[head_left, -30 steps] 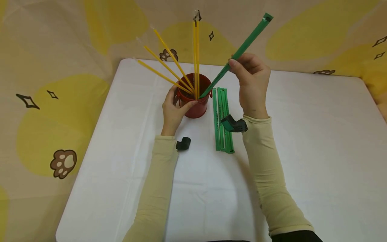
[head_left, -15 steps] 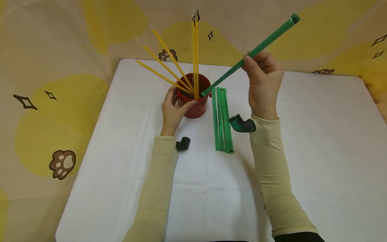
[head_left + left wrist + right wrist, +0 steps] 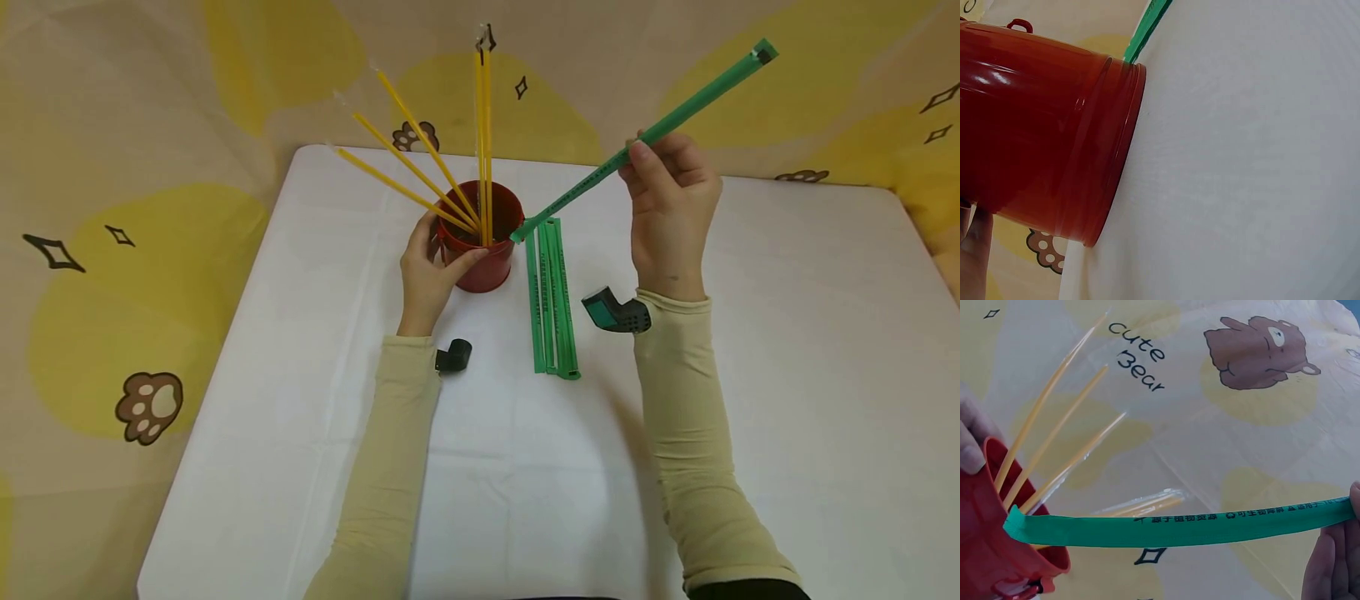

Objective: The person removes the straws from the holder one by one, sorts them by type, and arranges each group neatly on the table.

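My left hand [image 3: 431, 271] grips a small red bucket [image 3: 486, 271] by its left side, thumb along the near rim. Inside the bucket several yellow straws [image 3: 420, 171] in clear wrappers lean left and upward. Between thumb and fingers, my right hand [image 3: 675, 204] pinches a straw in a green paper wrapper [image 3: 697, 98], slanted up to the right. Its lower end overlaps the bucket's right rim in the head view. The right wrist view shows this green wrapper [image 3: 1179, 531] with printed writing, its flat end in front of the bucket's mouth [image 3: 1054, 559].
More green-wrapped straws [image 3: 551, 300] lie side by side on the white table [image 3: 480, 483], just right of the bucket. A patterned cloth [image 3: 750, 125] with yellow patches and paw prints hangs behind the table. Each wrist carries a small black camera [image 3: 454, 357].
My right hand has moved right with the green-wrapped straw, which now tilts lower. Its lower end has come from inside the bucket to the right rim. The left hand stays put.
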`<state>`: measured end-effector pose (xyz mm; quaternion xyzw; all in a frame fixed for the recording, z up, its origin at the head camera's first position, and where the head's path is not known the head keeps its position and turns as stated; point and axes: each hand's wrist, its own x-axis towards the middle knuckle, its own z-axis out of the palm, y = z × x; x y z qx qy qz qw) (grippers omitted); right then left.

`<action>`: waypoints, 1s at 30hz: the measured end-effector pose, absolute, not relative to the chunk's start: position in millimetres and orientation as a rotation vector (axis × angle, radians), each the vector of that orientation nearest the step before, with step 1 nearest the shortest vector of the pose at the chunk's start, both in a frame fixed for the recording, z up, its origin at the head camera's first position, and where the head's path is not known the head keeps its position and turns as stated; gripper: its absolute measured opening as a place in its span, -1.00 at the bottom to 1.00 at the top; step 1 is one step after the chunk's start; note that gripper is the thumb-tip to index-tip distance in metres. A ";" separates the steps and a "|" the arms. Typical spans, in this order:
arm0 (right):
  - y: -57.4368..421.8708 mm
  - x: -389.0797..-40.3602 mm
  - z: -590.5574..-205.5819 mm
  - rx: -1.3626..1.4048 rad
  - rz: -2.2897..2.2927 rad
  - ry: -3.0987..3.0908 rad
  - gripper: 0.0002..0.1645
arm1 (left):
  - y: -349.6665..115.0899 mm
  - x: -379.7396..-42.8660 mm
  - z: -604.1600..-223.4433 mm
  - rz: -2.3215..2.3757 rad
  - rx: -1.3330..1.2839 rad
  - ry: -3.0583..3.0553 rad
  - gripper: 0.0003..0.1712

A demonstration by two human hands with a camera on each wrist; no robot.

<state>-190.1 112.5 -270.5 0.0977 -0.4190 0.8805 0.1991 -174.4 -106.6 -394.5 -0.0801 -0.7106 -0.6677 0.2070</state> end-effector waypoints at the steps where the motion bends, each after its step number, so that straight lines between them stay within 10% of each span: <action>1: 113.8 -189.8 -270.7 0.268 2.471 -1.173 -0.93 | -106.5 -174.3 -394.6 -1.861 -0.219 -1.981 -0.20; 30: 158.6 -182.0 -308.3 0.178 2.584 -1.764 -0.94 | -103.0 -162.4 -373.4 -1.899 -0.203 -2.010 -0.21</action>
